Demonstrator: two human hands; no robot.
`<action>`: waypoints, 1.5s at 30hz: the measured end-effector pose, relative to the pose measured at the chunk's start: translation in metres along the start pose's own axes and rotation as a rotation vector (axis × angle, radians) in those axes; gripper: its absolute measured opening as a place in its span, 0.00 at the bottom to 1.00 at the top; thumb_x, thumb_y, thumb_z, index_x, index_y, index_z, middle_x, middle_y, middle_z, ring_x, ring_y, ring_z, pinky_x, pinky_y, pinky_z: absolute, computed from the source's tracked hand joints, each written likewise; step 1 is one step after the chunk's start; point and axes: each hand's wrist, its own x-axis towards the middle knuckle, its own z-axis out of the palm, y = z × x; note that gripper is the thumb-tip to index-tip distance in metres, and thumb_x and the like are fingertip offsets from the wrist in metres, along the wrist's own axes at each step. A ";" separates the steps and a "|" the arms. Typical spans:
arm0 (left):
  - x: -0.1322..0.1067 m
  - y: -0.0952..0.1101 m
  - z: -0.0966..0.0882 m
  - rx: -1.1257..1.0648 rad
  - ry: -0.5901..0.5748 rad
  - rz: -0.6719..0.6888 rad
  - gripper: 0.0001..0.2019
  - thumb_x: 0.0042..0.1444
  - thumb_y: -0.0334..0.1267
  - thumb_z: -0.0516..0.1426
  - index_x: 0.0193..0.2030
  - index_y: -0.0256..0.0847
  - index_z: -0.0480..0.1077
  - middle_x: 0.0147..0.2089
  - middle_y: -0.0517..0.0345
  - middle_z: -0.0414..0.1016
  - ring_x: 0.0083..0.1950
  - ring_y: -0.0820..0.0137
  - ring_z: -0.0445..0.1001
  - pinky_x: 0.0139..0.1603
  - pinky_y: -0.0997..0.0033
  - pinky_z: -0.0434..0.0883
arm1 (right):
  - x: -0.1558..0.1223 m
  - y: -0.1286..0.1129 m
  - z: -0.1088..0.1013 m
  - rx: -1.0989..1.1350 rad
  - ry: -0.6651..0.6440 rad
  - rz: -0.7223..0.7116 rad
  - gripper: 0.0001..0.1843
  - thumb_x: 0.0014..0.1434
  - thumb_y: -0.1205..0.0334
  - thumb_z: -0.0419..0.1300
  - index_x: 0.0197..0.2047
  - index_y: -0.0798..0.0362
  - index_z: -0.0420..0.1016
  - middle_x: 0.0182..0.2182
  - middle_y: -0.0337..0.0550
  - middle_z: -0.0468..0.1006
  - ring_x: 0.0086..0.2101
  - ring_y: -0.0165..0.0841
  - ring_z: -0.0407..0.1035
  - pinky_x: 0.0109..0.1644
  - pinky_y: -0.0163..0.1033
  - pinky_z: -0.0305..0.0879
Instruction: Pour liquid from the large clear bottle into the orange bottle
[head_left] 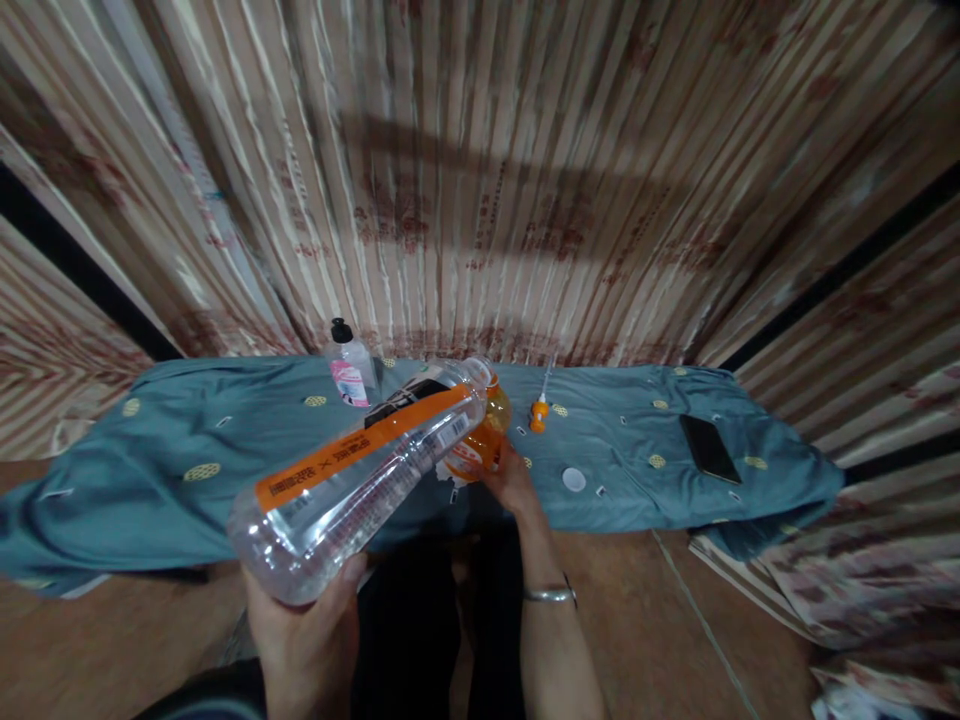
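Observation:
My left hand grips the base of a large clear plastic bottle with an orange label. The bottle is tipped nearly flat, its open mouth against the top of a small orange container. My right hand wraps around that orange container and holds it on the blue cloth. A bracelet sits on my right wrist. A white round cap lies on the cloth just right of my right hand.
A small clear bottle with a black cap and pink label stands at the back of the cloth. An orange nozzle piece and a black phone lie to the right. Striped curtains hang behind; brown floor lies below.

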 end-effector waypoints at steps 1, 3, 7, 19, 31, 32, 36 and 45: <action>0.000 0.000 0.000 -0.004 -0.004 0.001 0.49 0.28 0.51 0.84 0.62 0.48 0.79 0.62 0.45 0.82 0.71 0.35 0.76 0.75 0.22 0.66 | 0.000 -0.001 0.000 -0.007 -0.002 0.006 0.35 0.56 0.50 0.80 0.63 0.47 0.76 0.55 0.53 0.90 0.59 0.57 0.85 0.63 0.60 0.82; -0.001 0.001 0.001 -0.004 -0.014 0.004 0.47 0.29 0.51 0.84 0.61 0.48 0.79 0.62 0.45 0.82 0.72 0.35 0.75 0.75 0.22 0.67 | -0.001 -0.002 -0.001 -0.018 0.001 0.017 0.36 0.56 0.50 0.80 0.64 0.47 0.76 0.56 0.53 0.90 0.59 0.56 0.85 0.63 0.60 0.81; -0.001 0.002 0.001 -0.006 -0.015 -0.003 0.45 0.28 0.52 0.84 0.58 0.45 0.80 0.62 0.43 0.82 0.72 0.33 0.75 0.76 0.20 0.64 | -0.001 -0.003 -0.001 -0.032 0.005 0.032 0.35 0.56 0.50 0.80 0.62 0.48 0.76 0.56 0.53 0.90 0.57 0.55 0.86 0.62 0.59 0.82; -0.002 0.003 0.001 -0.026 -0.013 -0.003 0.45 0.29 0.52 0.85 0.57 0.47 0.81 0.60 0.44 0.82 0.73 0.33 0.75 0.78 0.19 0.59 | -0.002 -0.004 -0.002 -0.039 0.018 0.012 0.34 0.54 0.50 0.80 0.61 0.45 0.77 0.55 0.48 0.90 0.56 0.52 0.86 0.61 0.57 0.83; 0.000 -0.002 -0.004 -0.037 -0.032 -0.006 0.49 0.32 0.47 0.84 0.65 0.49 0.78 0.61 0.46 0.82 0.72 0.36 0.77 0.78 0.22 0.63 | -0.003 -0.004 0.003 -0.019 0.039 0.025 0.35 0.54 0.53 0.80 0.63 0.46 0.77 0.57 0.50 0.90 0.58 0.54 0.85 0.63 0.58 0.82; -0.001 -0.002 -0.003 -0.033 -0.026 -0.002 0.48 0.32 0.48 0.84 0.64 0.48 0.78 0.61 0.46 0.83 0.71 0.36 0.77 0.78 0.22 0.63 | -0.003 -0.003 0.003 -0.033 0.039 0.028 0.35 0.54 0.53 0.80 0.63 0.46 0.77 0.56 0.50 0.90 0.57 0.54 0.85 0.62 0.58 0.83; -0.002 -0.002 -0.002 0.003 -0.029 0.006 0.45 0.32 0.52 0.84 0.59 0.46 0.81 0.60 0.44 0.83 0.70 0.36 0.78 0.75 0.24 0.68 | -0.003 -0.001 0.003 -0.060 0.050 0.012 0.33 0.54 0.53 0.79 0.62 0.44 0.78 0.53 0.47 0.91 0.55 0.53 0.87 0.59 0.57 0.84; -0.003 0.003 0.002 -0.035 -0.018 -0.021 0.48 0.29 0.50 0.85 0.61 0.45 0.80 0.61 0.43 0.83 0.74 0.31 0.74 0.79 0.17 0.57 | -0.004 -0.001 0.005 -0.037 0.058 0.015 0.32 0.56 0.53 0.78 0.61 0.46 0.77 0.55 0.48 0.91 0.57 0.54 0.86 0.62 0.58 0.83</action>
